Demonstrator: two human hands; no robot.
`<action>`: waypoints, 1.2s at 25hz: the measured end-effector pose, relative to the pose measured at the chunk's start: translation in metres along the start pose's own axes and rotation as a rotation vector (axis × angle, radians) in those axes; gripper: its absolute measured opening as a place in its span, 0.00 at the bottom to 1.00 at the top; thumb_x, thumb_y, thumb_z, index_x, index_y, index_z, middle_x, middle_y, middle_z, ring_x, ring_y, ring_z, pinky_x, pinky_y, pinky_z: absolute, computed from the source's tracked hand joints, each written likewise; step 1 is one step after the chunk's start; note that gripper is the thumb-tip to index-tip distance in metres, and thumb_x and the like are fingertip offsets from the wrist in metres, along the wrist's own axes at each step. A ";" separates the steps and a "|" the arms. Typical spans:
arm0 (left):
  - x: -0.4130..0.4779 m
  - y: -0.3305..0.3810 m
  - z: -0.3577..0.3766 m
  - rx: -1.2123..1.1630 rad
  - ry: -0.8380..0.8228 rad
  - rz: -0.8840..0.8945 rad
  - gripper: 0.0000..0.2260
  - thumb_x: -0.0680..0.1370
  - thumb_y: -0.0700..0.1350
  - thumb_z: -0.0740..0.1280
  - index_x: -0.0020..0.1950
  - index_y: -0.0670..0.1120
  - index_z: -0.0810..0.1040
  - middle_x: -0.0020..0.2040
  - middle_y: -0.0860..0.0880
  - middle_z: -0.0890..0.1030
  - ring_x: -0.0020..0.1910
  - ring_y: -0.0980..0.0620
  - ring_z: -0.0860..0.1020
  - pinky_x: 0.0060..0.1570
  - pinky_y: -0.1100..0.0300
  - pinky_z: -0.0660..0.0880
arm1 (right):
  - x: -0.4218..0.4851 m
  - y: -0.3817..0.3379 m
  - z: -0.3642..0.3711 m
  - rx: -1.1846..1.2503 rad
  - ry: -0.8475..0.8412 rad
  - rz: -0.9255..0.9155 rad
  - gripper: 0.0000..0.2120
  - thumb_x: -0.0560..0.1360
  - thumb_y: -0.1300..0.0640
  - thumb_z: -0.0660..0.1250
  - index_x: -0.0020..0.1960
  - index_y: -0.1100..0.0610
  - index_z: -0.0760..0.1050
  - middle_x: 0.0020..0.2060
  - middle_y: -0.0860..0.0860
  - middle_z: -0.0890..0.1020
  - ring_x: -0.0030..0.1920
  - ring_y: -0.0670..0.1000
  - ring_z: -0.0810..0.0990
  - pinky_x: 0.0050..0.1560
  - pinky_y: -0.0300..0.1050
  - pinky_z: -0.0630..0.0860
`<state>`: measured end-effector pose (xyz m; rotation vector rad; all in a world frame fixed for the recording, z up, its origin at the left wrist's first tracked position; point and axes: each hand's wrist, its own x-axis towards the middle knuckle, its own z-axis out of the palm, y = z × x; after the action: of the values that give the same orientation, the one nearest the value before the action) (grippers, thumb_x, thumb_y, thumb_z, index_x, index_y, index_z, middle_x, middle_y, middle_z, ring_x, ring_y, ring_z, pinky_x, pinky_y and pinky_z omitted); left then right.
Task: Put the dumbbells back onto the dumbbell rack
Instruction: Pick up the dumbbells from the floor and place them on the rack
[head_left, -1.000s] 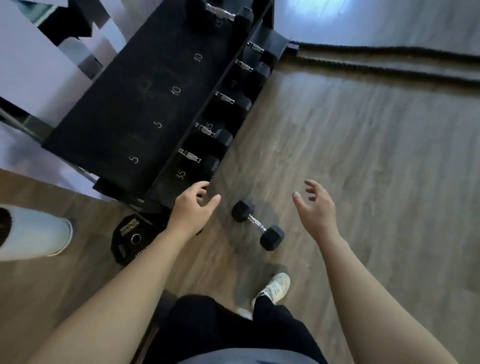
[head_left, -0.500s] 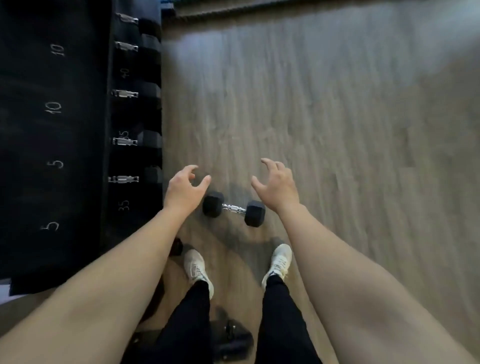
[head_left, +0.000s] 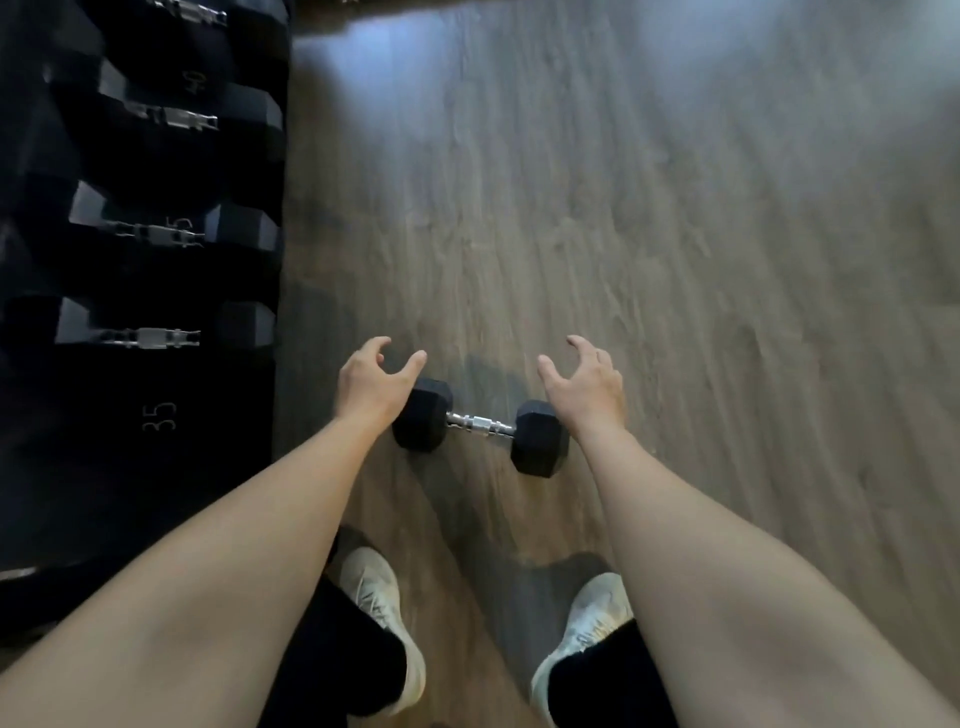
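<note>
Lying on the wooden floor (head_left: 623, 208) at the centre of the frame is a black hex dumbbell (head_left: 480, 427), chrome handle crosswise. Above its ends the left hand (head_left: 371, 384) and right hand (head_left: 587, 384) are spread and curled, gripping nothing. Along the left edge, the dumbbell rack (head_left: 156, 467) carries several dumbbells. White shoes (head_left: 384, 618) show at the bottom.

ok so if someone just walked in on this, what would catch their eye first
Probably the lone black hex dumbbell lying on the wood floor, just ahead of the person's pale shoes. The left hand and right hand are both open, one over each end of it. Along the left edge stands the dark dumbbell rack, with several dumbbells already in place.
</note>
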<state>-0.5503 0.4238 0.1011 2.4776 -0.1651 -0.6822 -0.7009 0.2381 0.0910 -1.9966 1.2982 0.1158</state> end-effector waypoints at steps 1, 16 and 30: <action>0.018 -0.019 0.028 -0.008 0.003 0.001 0.29 0.76 0.61 0.68 0.72 0.50 0.70 0.67 0.45 0.74 0.66 0.45 0.72 0.60 0.51 0.70 | 0.016 0.022 0.028 0.024 0.012 0.049 0.29 0.77 0.39 0.62 0.75 0.50 0.65 0.73 0.54 0.68 0.70 0.60 0.68 0.68 0.56 0.66; 0.181 -0.143 0.190 -0.064 -0.057 -0.183 0.24 0.72 0.61 0.69 0.60 0.47 0.80 0.61 0.46 0.80 0.60 0.44 0.76 0.58 0.54 0.72 | 0.116 0.143 0.210 0.219 0.202 0.362 0.27 0.70 0.37 0.66 0.64 0.48 0.75 0.62 0.51 0.76 0.59 0.57 0.77 0.56 0.49 0.72; 0.183 -0.158 0.173 -0.375 -0.474 -0.479 0.20 0.68 0.63 0.67 0.46 0.47 0.77 0.42 0.42 0.80 0.40 0.41 0.78 0.42 0.53 0.73 | 0.127 0.171 0.196 0.842 -0.214 0.649 0.32 0.58 0.38 0.74 0.57 0.54 0.80 0.50 0.56 0.86 0.48 0.59 0.84 0.39 0.49 0.81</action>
<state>-0.4841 0.4249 -0.1888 1.9662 0.3640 -1.3592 -0.7204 0.2275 -0.1975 -0.8073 1.4764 0.0667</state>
